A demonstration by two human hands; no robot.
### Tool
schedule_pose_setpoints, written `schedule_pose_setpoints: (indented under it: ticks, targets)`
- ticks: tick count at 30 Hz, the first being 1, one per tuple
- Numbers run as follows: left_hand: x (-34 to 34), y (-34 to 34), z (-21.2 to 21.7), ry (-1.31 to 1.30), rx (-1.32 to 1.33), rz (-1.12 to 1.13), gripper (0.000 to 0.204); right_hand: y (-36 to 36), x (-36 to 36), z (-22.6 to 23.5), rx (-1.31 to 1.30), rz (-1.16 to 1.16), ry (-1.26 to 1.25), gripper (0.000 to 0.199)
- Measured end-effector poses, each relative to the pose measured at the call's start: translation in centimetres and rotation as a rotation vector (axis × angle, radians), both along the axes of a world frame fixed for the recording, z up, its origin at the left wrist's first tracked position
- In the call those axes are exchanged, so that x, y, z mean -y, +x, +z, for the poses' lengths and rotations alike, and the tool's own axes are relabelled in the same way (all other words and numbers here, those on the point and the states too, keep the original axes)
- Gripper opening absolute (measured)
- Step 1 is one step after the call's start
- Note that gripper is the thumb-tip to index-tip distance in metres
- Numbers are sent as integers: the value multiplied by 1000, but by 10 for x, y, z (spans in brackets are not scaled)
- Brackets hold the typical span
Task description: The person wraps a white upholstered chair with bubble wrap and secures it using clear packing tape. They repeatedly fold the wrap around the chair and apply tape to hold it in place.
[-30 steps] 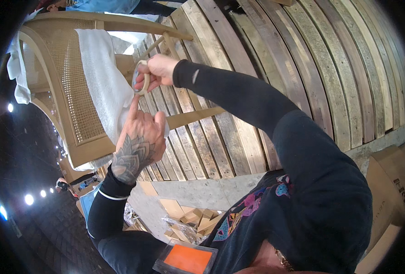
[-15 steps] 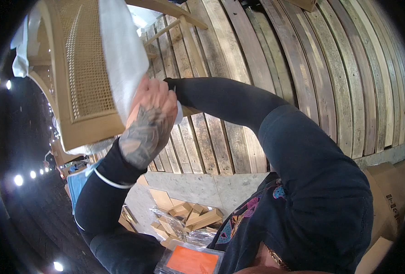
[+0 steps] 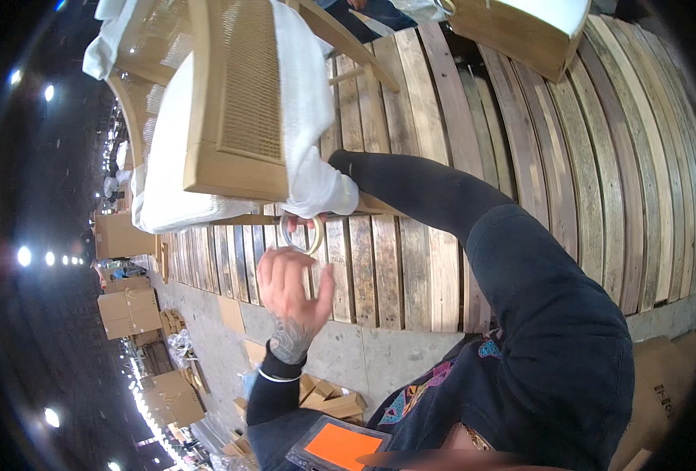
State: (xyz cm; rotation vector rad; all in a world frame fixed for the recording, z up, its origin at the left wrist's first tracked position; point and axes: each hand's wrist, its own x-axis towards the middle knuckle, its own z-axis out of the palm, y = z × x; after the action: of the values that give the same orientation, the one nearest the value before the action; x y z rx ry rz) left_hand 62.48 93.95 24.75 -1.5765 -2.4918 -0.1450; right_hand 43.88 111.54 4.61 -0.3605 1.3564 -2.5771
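Note:
A wooden chair with a woven cane panel [image 3: 250, 86] lies tipped on the slatted bench. White foam wrap [image 3: 305, 102] covers its edge and bunches around the near corner. My left hand [image 3: 291, 289], tattooed at the wrist, hovers below that corner, touching nothing, its fingers apart. My right arm reaches to the wrapped corner, and the foam hides most of my right hand [image 3: 309, 223]. Its fingers show below the wrap, closed on a roll of tape [image 3: 316, 237]. More white wrap [image 3: 167, 157] covers the chair's seat side.
The bench of wooden slats [image 3: 536, 157] stretches to the right. An open cardboard box [image 3: 513, 35] stands at its far side, near another person's hand [image 3: 357, 4]. Wood offcuts [image 3: 336, 404] and cartons [image 3: 128, 314] lie on the concrete floor [image 3: 348, 353].
My left hand has let go of the foam and drawn back toward me. A tape roll has come into sight below the wrapped corner. The view has shifted, showing more on the left.

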Motion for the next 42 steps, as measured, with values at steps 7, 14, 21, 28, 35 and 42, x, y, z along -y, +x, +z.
schedule_pose_setpoints:
  ticks: [7,14,21,28,35,42]
  targets:
    - [35,-28,-83,-19,-95,155,22,-9,14,-4,62,-72,124,30]
    - [17,24,-56,205,9,84,10,40,-42,-2,156,-461,311,33]
    - [-39,76,-57,361,96,37,11,181,-85,91,83,-591,412,24]
    - [-114,94,-102,302,-81,51,18,216,-54,172,-264,-148,1661,39]
    - [-126,80,-115,629,-47,0,23,188,-61,133,-259,-330,1524,26]
    - [-60,34,-117,1140,92,568,50,176,-75,111,-264,-294,1285,27]
